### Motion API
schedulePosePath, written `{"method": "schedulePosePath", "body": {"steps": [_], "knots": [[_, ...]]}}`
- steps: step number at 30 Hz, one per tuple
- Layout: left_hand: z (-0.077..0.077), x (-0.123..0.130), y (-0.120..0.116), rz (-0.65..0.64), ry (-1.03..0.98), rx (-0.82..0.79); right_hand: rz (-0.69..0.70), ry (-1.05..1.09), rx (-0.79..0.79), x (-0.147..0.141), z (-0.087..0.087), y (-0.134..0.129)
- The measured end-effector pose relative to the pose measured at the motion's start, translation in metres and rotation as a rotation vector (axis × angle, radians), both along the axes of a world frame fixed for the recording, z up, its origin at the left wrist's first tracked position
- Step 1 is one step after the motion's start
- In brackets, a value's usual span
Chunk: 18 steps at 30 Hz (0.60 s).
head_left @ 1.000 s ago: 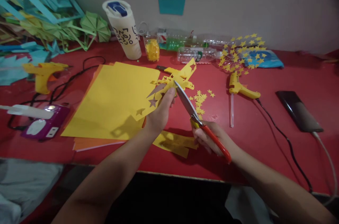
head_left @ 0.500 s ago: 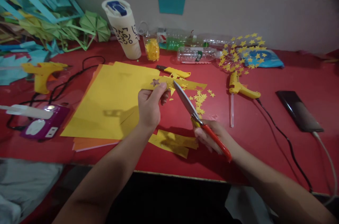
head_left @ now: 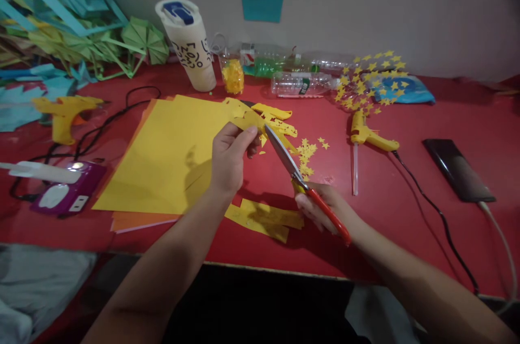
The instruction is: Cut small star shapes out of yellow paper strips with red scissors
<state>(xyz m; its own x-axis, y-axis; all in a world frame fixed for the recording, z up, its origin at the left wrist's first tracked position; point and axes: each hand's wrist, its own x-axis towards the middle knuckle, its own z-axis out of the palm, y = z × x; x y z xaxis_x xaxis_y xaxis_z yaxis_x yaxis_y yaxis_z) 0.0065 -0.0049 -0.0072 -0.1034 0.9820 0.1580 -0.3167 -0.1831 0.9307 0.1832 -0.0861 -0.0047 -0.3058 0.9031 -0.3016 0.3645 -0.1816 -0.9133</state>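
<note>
Left hand (head_left: 228,158) pinching paper strip (head_left: 247,120), right hand (head_left: 323,207) holding scissors (head_left: 283,155); cutter (head_left: 275,111), stars (head_left: 306,155) nearby.

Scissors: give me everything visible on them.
The scissors have long, silvery, metal-looking blades and a red handle, with a yellow part beside it near the pivot. The right hand grips the handle, hiding part of it. They are held slanted over the red table, tip pointing up and left, at the yellow paper strip in the left hand. The blades look closed or nearly so; whether the tip touches paper is unclear.
</note>
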Motion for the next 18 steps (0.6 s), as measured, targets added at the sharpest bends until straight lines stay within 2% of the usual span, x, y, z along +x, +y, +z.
{"method": "schedulePosePath", "body": {"steps": [3,10,18], "knots": [[0.0,-0.002,0.001,-0.014,0.019,0.032,0.017,0.003,0.009,0.001,-0.002,0.001],[0.0,-0.004,0.001,-0.022,0.05,0.061,0.09,0.025,0.092,0.009,-0.022,0.003],[-0.002,-0.005,0.001,-0.015,0.136,0.11,0.112,0.032,0.077,0.013,-0.021,0.004]]}}
